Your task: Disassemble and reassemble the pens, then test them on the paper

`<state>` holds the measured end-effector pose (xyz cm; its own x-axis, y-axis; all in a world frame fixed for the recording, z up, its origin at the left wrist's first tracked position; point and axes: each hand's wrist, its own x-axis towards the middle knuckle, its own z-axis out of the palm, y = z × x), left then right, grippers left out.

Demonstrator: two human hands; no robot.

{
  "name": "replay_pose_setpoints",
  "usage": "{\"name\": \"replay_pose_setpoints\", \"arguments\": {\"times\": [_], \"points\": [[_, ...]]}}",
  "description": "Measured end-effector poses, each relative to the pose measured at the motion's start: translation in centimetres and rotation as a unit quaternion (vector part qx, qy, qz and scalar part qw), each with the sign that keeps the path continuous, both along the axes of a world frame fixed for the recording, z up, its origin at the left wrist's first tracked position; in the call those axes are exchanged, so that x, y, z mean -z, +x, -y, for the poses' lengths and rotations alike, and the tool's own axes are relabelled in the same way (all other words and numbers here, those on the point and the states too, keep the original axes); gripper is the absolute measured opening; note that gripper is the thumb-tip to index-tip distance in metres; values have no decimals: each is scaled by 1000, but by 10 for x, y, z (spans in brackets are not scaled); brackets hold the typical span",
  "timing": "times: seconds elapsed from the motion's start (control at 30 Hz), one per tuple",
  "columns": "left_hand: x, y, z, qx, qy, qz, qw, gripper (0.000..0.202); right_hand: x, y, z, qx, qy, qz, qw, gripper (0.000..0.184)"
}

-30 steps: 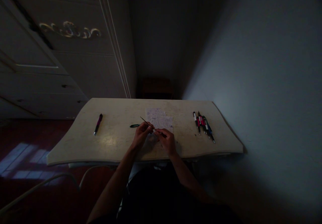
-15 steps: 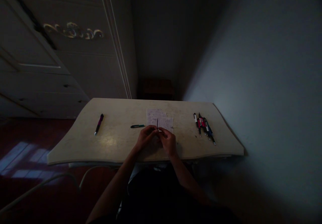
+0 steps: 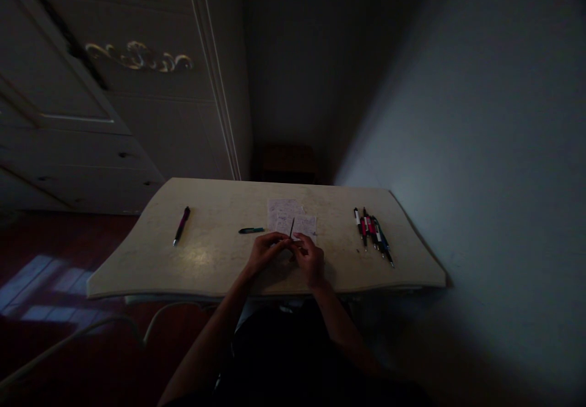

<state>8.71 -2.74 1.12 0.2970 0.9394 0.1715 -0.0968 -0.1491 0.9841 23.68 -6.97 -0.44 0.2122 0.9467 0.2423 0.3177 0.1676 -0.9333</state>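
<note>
A thin dark pen refill (image 3: pixel 292 227) stands up, slightly tilted, from between my fingertips. My left hand (image 3: pixel 265 253) is closed in a pinch at its lower end. My right hand (image 3: pixel 309 260) meets it there, its fingers also closed around the lower end. Whether another small pen part sits between the fingers is hidden. Just beyond the hands lie two handwritten sheets of paper (image 3: pixel 282 207), overlapping. A short teal and dark pen barrel (image 3: pixel 251 230) lies to the left of the papers, close to my left hand.
On the table (image 3: pixel 220 266), a purple and black pen (image 3: pixel 182 226) lies alone at the left. Several pens (image 3: pixel 370 230) form a pile at the right. A pale wall (image 3: pixel 494 181) borders the right side, and a cabinet (image 3: pixel 178 132) stands behind at the left.
The refill has gone from upright to leaning a little rightward at its top. My right-hand fingers have shifted slightly around its lower end. The whole view has moved slightly.
</note>
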Motion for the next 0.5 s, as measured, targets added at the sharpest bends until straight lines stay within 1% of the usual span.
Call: {"name": "replay_pose_setpoints", "arguments": {"times": [0.1, 0.23, 0.33, 0.5], "points": [[1, -1, -1, -1, 3, -7, 1000, 20, 5, 3, -1, 11, 19, 32, 999, 29], [5, -2, -4, -16, -5, 8, 1000, 22, 5, 4, 0, -10, 38, 65, 997, 25], [7, -1, -4, -17, -8, 23, 1000, 24, 2, 2, 0, -20, 47, 56, 997, 25], [8, 0, -3, -16, -12, 48, 999, 27, -2, 0, 4, -23, 25, 42, 999, 31]]}}
